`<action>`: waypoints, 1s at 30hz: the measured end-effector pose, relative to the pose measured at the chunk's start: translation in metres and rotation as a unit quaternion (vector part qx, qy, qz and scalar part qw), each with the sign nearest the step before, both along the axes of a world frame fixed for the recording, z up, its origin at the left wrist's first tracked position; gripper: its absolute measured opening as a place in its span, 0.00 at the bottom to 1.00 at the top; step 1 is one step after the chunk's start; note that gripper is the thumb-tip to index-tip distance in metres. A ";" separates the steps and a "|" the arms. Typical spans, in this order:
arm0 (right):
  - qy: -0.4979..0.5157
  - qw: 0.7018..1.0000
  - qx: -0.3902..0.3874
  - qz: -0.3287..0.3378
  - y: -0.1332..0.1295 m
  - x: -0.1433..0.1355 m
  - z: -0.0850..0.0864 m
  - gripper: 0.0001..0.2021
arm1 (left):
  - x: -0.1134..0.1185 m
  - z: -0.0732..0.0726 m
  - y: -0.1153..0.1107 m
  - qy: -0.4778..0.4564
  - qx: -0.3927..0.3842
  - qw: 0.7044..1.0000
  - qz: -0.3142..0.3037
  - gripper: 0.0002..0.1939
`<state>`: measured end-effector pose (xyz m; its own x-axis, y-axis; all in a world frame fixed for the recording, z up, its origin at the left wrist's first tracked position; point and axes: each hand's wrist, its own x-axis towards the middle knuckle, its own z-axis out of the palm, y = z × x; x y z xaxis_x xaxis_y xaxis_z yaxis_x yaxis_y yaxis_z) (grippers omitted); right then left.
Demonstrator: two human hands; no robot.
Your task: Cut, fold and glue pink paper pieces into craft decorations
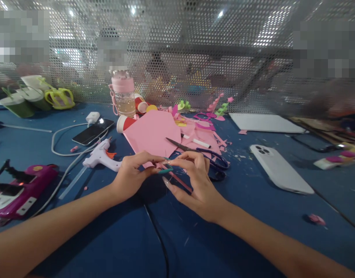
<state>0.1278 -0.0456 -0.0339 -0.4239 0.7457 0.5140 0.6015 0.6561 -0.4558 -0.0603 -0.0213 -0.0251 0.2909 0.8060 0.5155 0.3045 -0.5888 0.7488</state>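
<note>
My left hand (134, 172) is closed in a pinch on a small pink paper strip (180, 182), whose folded end is between its fingertips and whose tail slants down to the right. Teal shows at those fingertips; I cannot tell if it is long nails or part of the piece. My right hand (196, 177) has its bent fingers touching the piece from the right, its thumb apart below. Just behind lie blue-handled scissors (213, 158), partly covered by the right hand, and a large pink paper sheet (154, 133). A black-and-white marker (196, 141) rests on pink scraps.
At left are a white glue gun (100, 156), a black phone (93, 132) on a cable and a purple power strip (29, 189). A pink-lidded bottle (123, 92) stands behind. A white phone (280, 168) lies right. Perforated metal (180, 42) closes the back.
</note>
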 end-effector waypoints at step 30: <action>0.098 0.991 -0.095 -0.010 0.008 0.000 0.001 0.06 | 0.002 0.000 0.000 -0.084 -0.086 0.992 0.046 0.09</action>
<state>0.1282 -0.0373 -0.0328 -0.3151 0.8439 0.4342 0.5012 0.5364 -0.6790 -0.0587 -0.0211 -0.0255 0.1336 0.9055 0.4027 0.2129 -0.4231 0.8807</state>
